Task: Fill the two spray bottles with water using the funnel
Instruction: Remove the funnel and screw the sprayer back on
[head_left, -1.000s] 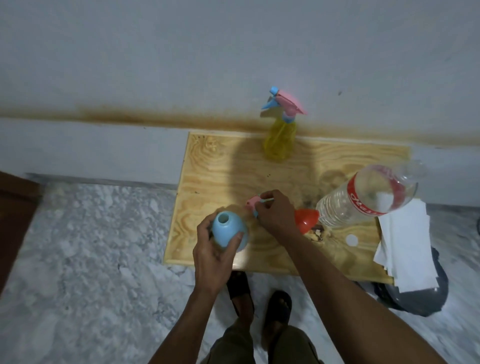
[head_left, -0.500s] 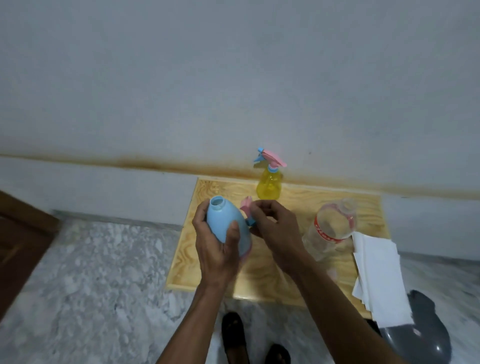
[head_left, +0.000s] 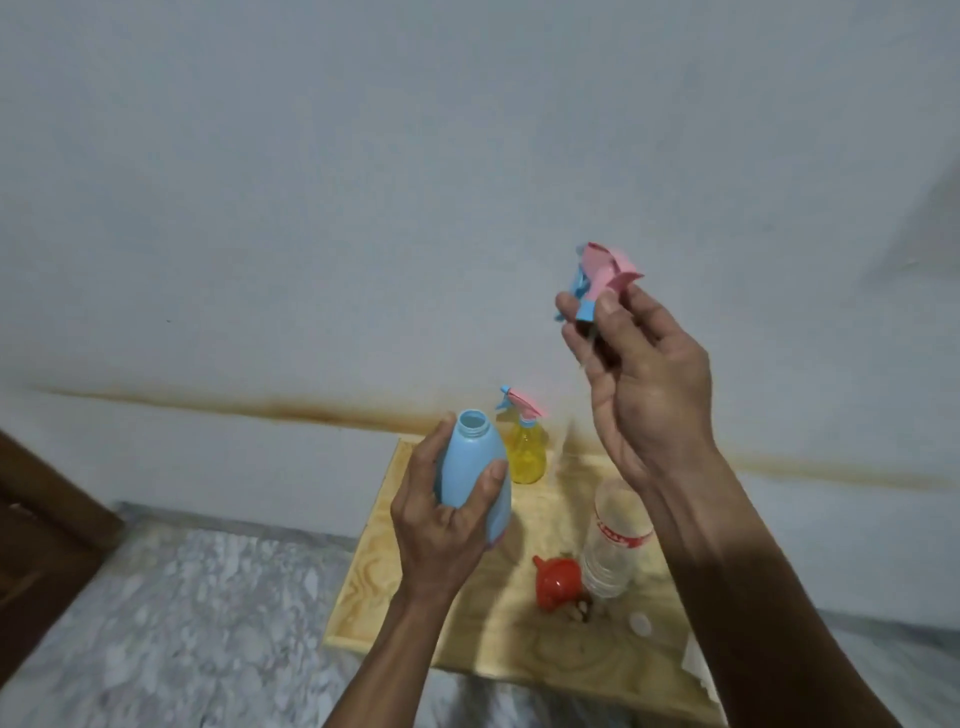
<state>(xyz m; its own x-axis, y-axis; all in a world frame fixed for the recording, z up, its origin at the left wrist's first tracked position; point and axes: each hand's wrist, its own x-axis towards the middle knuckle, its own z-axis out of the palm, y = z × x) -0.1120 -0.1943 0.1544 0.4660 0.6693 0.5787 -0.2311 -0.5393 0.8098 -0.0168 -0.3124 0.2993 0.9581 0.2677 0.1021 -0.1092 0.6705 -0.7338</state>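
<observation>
Left hand (head_left: 441, 525) wraps its fingers and thumb around the blue spray bottle (head_left: 475, 475), holding it lifted clear of the wooden board (head_left: 467, 629), tilted a little, its threaded neck bare and open at the top; whether anything is inside the opaque body cannot be told. Right hand (head_left: 641, 379) is raised higher and to the right of the left, pinching the pink and blue spray head (head_left: 602, 278) between thumb and fingertips, well apart from the blue bottle's mouth.

Below and between the two hands, the board lies low on a grey marbled floor (head_left: 171, 623), pushed against a pale wall (head_left: 415, 156) that carries a rusty brown streak (head_left: 291, 410) at about the height of the left hand's bottle neck. On the board, under the right forearm, the red funnel (head_left: 558, 582) lies tipped over, touching or just beside the clear plastic water bottle (head_left: 615, 540) with a red label; that bottle stands uncapped, and its water level is unclear. A small white cap (head_left: 640, 622) sits on the wood just nearer than it.

Beyond the left hand, at the board's far edge by the wall, the yellow spray bottle (head_left: 525, 452) stands upright with its pink and blue trigger head screwed on; it looks translucent, its fill unclear
</observation>
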